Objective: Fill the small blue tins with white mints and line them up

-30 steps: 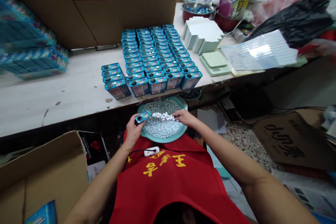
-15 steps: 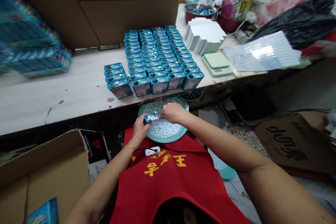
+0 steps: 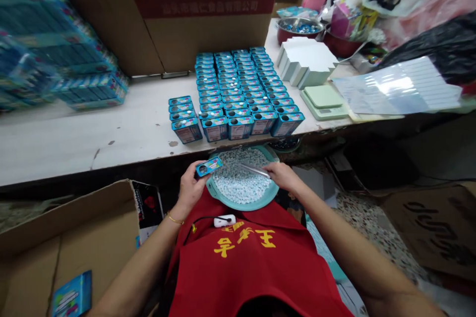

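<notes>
My left hand [image 3: 191, 188] is closed around a small blue tin [image 3: 209, 166] with a dark round opening in its top, held over the left rim of a basin. My right hand [image 3: 283, 176] grips the handle of a metal scoop [image 3: 256, 170], whose far end lies among the white and pale blue candies [image 3: 243, 185]. The candies fill a turquoise basin [image 3: 245, 206] resting at my lap, below the table edge. Rows of similar blue tins [image 3: 240, 129] stand on the table just beyond, a few white candies lying on their tops.
A green scale [image 3: 323, 101], a white card stack [image 3: 307, 59] and a metal bowl [image 3: 299, 29] stand to the right on the table [image 3: 141, 133]. Blue boxes [image 3: 89, 90] are stacked at left. A large carton [image 3: 208, 39] stands behind; an open carton [image 3: 96, 233] sits lower left.
My right hand has drawn the scoop away from the tin, rightward, and its end is now down in the candies. The tin has turned, so its printed top shows. The view has shifted slightly.
</notes>
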Action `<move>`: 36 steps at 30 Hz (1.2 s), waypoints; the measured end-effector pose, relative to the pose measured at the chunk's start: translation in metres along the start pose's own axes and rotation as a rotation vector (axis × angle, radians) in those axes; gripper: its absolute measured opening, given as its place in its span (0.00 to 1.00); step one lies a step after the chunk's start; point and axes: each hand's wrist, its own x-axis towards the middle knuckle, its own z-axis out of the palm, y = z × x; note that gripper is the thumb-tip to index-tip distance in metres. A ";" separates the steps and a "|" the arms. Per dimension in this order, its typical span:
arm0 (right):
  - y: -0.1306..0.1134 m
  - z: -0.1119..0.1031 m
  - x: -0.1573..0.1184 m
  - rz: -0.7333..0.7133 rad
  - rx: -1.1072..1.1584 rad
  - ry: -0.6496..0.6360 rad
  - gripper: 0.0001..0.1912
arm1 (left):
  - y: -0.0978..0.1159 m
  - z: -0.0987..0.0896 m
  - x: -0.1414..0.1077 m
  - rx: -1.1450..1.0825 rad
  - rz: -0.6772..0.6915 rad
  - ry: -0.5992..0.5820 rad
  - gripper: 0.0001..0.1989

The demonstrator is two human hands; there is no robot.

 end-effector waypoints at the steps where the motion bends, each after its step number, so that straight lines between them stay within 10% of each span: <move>1: 0.009 0.012 0.001 -0.007 0.060 0.002 0.18 | 0.005 -0.011 0.009 0.011 0.031 0.047 0.19; 8: 0.024 0.080 0.026 0.000 0.277 0.060 0.21 | 0.003 -0.054 0.094 0.070 0.196 0.218 0.21; 14: -0.011 0.121 0.036 -0.069 0.144 0.103 0.22 | -0.010 -0.045 0.093 0.356 0.189 0.376 0.34; 25: -0.021 0.125 0.034 -0.109 0.251 0.081 0.17 | 0.034 -0.076 0.177 0.864 -0.026 -0.558 0.69; 36: -0.019 0.131 0.039 -0.105 0.305 0.093 0.18 | 0.021 -0.068 0.172 0.896 0.110 -0.508 0.61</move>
